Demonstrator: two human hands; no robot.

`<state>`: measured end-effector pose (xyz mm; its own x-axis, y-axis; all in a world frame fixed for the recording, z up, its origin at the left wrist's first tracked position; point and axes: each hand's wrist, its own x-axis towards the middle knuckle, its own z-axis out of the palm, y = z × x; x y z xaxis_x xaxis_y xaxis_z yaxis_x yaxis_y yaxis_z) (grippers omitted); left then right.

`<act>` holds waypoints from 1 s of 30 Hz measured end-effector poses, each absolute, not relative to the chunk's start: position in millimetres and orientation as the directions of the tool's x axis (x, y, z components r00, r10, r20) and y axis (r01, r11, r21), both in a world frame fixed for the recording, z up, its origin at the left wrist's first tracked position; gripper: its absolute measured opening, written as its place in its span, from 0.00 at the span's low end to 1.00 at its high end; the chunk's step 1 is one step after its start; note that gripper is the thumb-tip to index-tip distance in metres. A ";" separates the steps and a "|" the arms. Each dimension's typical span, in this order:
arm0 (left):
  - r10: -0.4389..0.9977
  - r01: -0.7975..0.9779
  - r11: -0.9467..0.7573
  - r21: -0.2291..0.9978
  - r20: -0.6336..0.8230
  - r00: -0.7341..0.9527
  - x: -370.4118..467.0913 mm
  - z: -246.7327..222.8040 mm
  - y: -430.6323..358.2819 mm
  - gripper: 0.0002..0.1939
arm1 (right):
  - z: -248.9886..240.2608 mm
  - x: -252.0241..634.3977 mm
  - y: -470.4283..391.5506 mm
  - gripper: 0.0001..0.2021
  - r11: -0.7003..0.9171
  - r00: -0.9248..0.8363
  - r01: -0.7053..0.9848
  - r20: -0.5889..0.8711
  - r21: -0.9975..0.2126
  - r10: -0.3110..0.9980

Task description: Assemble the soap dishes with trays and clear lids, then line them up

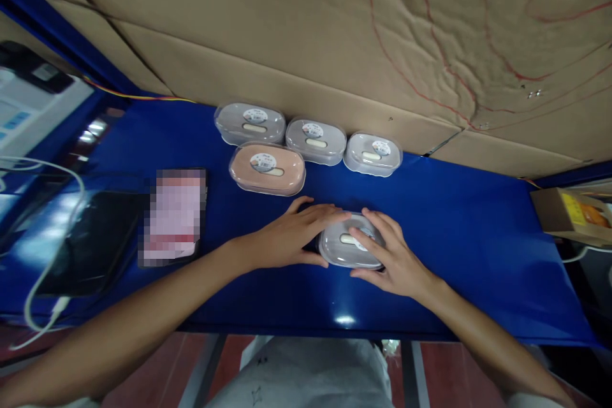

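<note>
A grey oval box with a clear lid rests on the blue tabletop near its front edge, between my two hands. My left hand holds it at the left end, fingers reaching over the lid's corner and thumb low at the near side. Around the right end is my right hand, with fingers across the lid and the label and the thumb at the near edge. Beyond them sits a pink oval box of the same shape. Behind it stand three more grey boxes, left, middle and right.
A phone with a blurred-out screen lies left, beside a black tablet-like device and a white cable. Brown cardboard walls the back of the blue table. A small cardboard box stands at the right.
</note>
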<state>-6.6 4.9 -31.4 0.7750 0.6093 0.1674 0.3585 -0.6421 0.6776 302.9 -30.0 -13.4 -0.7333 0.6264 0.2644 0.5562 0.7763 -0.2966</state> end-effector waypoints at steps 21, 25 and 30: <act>0.606 0.372 -0.641 0.672 0.146 0.782 -7.0 -27.3 6.6 0.52 | -6.5 300.0 -29.8 0.46 0.796 -0.761 0.597 0.242 -0.103 0.602; 0.616 0.365 -0.635 0.680 0.161 0.771 -6.7 -28.4 5.9 0.54 | -7.0 301.8 -25.4 0.44 0.792 -0.760 0.577 0.223 -0.201 0.610; 0.612 0.358 -0.634 0.685 0.162 0.774 -7.0 -28.9 5.8 0.56 | -8.5 298.2 -30.1 0.41 0.772 -0.734 0.611 0.242 -0.172 0.635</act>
<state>-7.0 5.8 -28.9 0.7740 0.6123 0.1616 0.3584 -0.6339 0.6854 298.2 -30.1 -8.5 -0.7338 0.6347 0.2423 0.6114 0.7725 -0.1717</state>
